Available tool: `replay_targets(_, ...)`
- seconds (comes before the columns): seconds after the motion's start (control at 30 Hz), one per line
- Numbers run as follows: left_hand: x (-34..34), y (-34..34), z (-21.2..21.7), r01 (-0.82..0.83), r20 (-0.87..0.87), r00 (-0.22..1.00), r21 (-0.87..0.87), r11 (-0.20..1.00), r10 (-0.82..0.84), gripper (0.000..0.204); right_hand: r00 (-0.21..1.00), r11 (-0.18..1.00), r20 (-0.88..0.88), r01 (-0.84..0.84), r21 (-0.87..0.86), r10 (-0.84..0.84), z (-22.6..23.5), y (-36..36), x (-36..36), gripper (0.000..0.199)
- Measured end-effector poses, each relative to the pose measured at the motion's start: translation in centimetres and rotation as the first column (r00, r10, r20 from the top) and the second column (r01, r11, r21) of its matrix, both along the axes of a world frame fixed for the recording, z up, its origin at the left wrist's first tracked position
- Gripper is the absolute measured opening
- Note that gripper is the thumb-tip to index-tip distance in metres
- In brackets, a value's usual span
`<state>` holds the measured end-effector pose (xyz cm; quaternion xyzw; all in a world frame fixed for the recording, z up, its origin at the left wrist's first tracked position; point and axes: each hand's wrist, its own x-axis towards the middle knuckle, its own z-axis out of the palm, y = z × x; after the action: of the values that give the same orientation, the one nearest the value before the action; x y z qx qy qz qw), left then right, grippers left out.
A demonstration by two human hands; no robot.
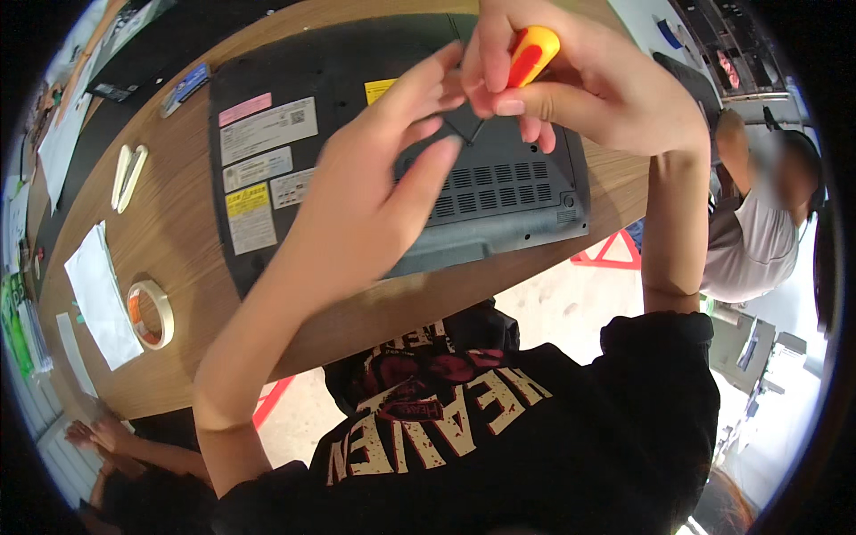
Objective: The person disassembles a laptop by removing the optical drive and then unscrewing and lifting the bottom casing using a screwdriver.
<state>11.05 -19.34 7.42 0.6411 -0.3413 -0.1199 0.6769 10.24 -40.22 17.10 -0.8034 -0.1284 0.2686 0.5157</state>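
A black laptop [526,218] lies underside up on the wooden table, with its vents and several stickers showing. Above its far right part, my right hand [588,80] is closed round the yellow and red handle of a screwdriver [535,55]. The screwdriver's shaft and tip are hidden by my fingers. My left hand [383,178] hovers over the middle of the laptop, fingers apart and slightly blurred, holding nothing I can see. Its fingertips come close to those of my right hand; whether they touch, I cannot tell.
On the table [192,232] left of the laptop are a tape roll [150,314], white paper [102,294], a cream-coloured tool [130,178] and a small blue-and-clear pack [185,89]. Another person's hands [102,437] show at lower left; a person in grey [753,241] is at right.
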Motion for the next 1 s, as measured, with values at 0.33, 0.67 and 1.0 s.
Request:
replay_targets(0.33, 3.5, -4.7, 0.5, 0.183, 0.081, 0.978, 0.102, 0.978, -0.192, 0.027, 0.658, 0.970, 0.753, 0.202, -0.137, -0.030, -0.3, -1.1, -2.0, 0.023)
replay_targets(0.67, 3.0, -5.0, 1.3, 0.092, 0.073, 0.993, -0.027, 0.995, -0.090, 0.024, 0.444, 0.940, 0.892, 0.262, -0.219, 0.084, 1.1, -1.3, -3.6, 0.011)
replay_targets(1.0, 2.5, -4.3, 3.2, -0.015, 0.382, 0.924, 0.120, 0.993, -0.033, 0.022, 0.545, 0.902, 0.832, 0.299, -0.311, 0.106, 1.0, 0.2, -4.2, 0.018)
